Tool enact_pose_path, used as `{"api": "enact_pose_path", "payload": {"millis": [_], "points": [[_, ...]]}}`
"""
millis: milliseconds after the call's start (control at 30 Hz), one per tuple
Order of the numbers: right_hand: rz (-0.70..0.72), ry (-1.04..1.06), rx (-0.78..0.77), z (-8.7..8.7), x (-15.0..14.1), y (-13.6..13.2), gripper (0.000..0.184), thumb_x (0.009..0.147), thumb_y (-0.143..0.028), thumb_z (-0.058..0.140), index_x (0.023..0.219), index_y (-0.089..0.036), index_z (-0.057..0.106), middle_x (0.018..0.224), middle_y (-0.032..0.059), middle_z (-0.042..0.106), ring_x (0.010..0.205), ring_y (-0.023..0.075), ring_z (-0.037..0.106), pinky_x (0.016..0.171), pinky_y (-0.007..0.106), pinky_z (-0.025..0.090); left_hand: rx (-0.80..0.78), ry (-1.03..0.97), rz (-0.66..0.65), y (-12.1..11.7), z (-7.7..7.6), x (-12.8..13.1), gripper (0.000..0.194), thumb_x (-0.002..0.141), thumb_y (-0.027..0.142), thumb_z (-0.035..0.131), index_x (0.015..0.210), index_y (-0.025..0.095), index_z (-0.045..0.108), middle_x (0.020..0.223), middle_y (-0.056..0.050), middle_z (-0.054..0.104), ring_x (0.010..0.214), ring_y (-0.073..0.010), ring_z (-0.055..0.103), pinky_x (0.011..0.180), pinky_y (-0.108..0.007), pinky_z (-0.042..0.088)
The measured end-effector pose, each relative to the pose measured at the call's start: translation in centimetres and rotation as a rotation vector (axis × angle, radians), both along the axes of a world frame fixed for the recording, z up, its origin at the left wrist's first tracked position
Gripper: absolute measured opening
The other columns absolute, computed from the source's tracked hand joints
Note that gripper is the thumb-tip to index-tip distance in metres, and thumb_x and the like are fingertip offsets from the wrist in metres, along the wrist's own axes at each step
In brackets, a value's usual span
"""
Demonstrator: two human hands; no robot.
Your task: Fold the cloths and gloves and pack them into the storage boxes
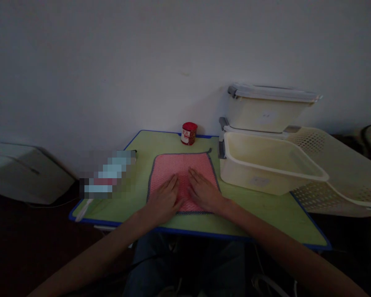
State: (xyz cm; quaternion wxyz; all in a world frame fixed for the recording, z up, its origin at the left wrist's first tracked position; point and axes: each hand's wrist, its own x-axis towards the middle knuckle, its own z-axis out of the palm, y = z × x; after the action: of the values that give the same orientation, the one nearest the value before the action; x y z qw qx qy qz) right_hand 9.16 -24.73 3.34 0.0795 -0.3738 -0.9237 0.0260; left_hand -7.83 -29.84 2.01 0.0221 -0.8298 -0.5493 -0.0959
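A pink cloth [176,163] with a dark checked border lies spread flat on the green table [235,214]. At its far right corner a small dark loop sticks out. My left hand [165,199] rests palm down on the left half of the cloth, fingers stretched forward. On the right half lies my right hand [204,192], also flat with its fingers extended. A narrow strip of cloth shows between the two hands. Neither hand grips anything.
A red canister [189,134] stands at the table's back edge. To the right are an open cream bin [266,179], a lidded box [266,111] behind it and a perforated basket [336,152]. A pixelated item [111,173] lies at the left. A white wall rises behind.
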Motion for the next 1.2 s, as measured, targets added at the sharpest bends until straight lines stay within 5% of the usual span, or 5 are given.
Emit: {"api": "enact_pose_path", "payload": {"millis": [300,700,867,1000,1200], "points": [[0.133,-0.034,-0.021,-0.7,1.3,-0.5,0.060,0.092,-0.037,0.037,0.136,0.003,0.034,0.144,0.0228,0.028,0.135,0.0261,0.024,0.111,0.039,0.024,-0.004,0.074,-0.023,-0.9,-1.0,-0.1,0.059,0.091,0.039,0.030,0.138,0.004,0.031,0.146,-0.017,0.028,0.136,-0.0255,0.025,0.110,-0.041,0.025],[0.134,-0.063,-0.088,-0.7,4.3,-2.9,0.059,0.094,-0.041,0.032,0.142,-0.008,0.024,0.149,0.0154,0.019,0.138,0.0242,0.016,0.111,0.043,0.022,-0.160,0.078,-0.265,-3.2,-0.1,-3.5,0.057,0.093,0.041,0.035,0.144,0.032,0.011,0.153,-0.006,0.008,0.140,-0.0264,0.007,0.111,-0.049,0.017],[0.165,-0.099,-0.171,-0.2,4.9,-4.7,0.067,0.091,-0.050,0.035,0.144,-0.010,0.020,0.150,0.0152,0.014,0.139,0.0261,0.009,0.112,0.046,0.018,-0.209,0.064,-0.359,-4.5,0.1,-4.1,0.075,0.086,0.047,0.050,0.144,0.030,0.007,0.153,-0.010,0.005,0.139,-0.0309,0.004,0.109,-0.054,0.018],[0.249,-0.112,-0.230,0.3,5.5,-5.9,0.088,0.082,-0.063,0.042,0.144,-0.009,0.012,0.151,0.0175,0.008,0.139,0.0270,0.004,0.111,0.048,0.016,-0.202,0.068,-0.360,-5.4,-0.7,-4.3,0.083,0.080,0.035,0.062,0.144,0.030,0.009,0.152,-0.009,0.010,0.139,-0.0309,0.006,0.109,-0.053,0.020],[0.269,-0.149,-0.073,0.2,6.0,-7.5,0.074,0.081,-0.021,0.054,0.144,-0.010,0.018,0.150,0.0144,0.017,0.139,0.0242,0.010,0.111,0.043,0.021,-0.224,0.098,-0.377,-6.4,0.2,-5.0,0.070,0.081,0.006,0.049,0.142,0.026,0.021,0.150,-0.006,0.022,0.138,-0.0245,0.018,0.111,-0.045,0.024]]}}
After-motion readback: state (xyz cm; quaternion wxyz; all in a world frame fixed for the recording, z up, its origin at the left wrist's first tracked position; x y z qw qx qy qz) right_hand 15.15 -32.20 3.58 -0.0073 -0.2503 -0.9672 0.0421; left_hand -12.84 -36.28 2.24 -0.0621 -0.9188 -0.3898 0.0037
